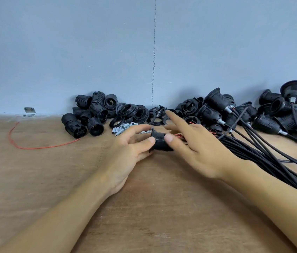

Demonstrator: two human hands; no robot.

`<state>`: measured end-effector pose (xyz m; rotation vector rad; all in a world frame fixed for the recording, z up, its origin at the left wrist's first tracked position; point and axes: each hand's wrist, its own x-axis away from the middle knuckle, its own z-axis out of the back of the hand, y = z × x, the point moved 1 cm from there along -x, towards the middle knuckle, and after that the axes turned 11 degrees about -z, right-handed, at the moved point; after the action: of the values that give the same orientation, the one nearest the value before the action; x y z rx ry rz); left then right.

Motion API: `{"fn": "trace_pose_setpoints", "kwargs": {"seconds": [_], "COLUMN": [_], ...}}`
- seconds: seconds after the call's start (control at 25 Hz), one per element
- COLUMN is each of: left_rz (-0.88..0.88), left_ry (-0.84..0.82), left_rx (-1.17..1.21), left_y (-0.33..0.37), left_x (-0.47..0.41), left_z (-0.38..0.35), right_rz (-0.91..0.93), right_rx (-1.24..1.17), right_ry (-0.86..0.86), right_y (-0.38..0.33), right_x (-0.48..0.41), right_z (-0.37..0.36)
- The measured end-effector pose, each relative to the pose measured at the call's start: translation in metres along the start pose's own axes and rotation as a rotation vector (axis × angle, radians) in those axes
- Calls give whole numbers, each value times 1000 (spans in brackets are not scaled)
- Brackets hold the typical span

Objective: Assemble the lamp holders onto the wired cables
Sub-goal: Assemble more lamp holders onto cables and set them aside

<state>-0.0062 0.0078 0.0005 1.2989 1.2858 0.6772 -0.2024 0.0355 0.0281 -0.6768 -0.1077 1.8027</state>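
Observation:
A black threaded lamp holder [160,141] lies between my hands just above the wooden table [56,179]. My left hand [131,152] grips its ringed left end with thumb and curled fingers. My right hand [193,143] touches the holder's right side with the thumb, while its index finger points straight out toward the back. Thin red wire ends [178,134] show behind my right hand. A bundle of black cables [264,157] runs off to the right.
Loose black holder bodies [89,114] and black rings [138,113] are heaped along the blue-grey wall. Small metal tubes [121,129] lie in front of them. Holders fitted on cables [279,114] pile at the right. A red wire [27,146] curls at left.

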Motion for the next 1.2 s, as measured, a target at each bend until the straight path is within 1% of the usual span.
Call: {"fn": "trace_pose_setpoints", "kwargs": {"seconds": [0.12,0.24,0.36,0.44,0.52,0.64,0.72,0.8,0.92,1.0,1.12,1.2], "left_rz": [-12,-42,-83,-91,-85,-67,-61,-67,-40,-19,-4,1], "left_ry": [-13,-20,-30,-6,17,65,71,26,7,37,65,57], "left_rx": [6,-25,-83,-123,-166,-197,-167,-104,-86,-81,-123,-139], "left_y": [0,1,0,-2,-3,-4,-3,2,7,4,0,-2], "left_x": [2,2,3,4,3,2,2,4,4,1,-1,0], "left_z": [0,0,0,-1,-3,-3,-3,-5,-7,-5,-3,-2], "right_rz": [9,19,23,-5,-21,-3,-4,-10,44,46,-5,7], "right_rx": [153,140,181,154,101,115,135,152,159,103,-13,-15], "right_ry": [-22,52,109,156,239,338,365,367,347,394,468,473], "right_y": [-1,-2,-1,0,-2,-6,-7,-8,-9,-8,-6,-6], "right_x": [2,4,6,6,5,4,3,3,6,6,4,3], "right_z": [-4,-4,-3,-2,1,8,11,12,7,8,13,13]}}
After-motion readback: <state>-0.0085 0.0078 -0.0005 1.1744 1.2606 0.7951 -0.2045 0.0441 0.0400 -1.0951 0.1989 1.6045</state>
